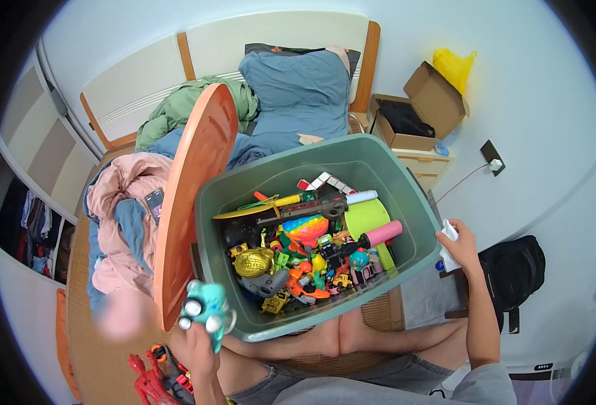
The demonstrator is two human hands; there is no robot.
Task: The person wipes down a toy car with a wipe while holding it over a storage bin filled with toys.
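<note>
Left fingers [196,337]: clamped on teal wheeled toy [206,302], just outside green storage bin [372,158] at its 8 o'clock | right fingers [463,236]: closed on thin white cloth [450,260], bin's 3 o'clock | bin: mixed toys inside, yellow ridged ball [253,262] toward 8 o'clock | orange lid [193,196]: on edge, 9 o'clock | red figure [150,383]: outside, 8 o'clock

Above the toys [311,253] in the green bin [218,307], the middle is open to a hand from overhead. The orange lid [188,202] stands upright along the bin's left side, blocking entry there; the bin's walls screen the other sides.
</note>
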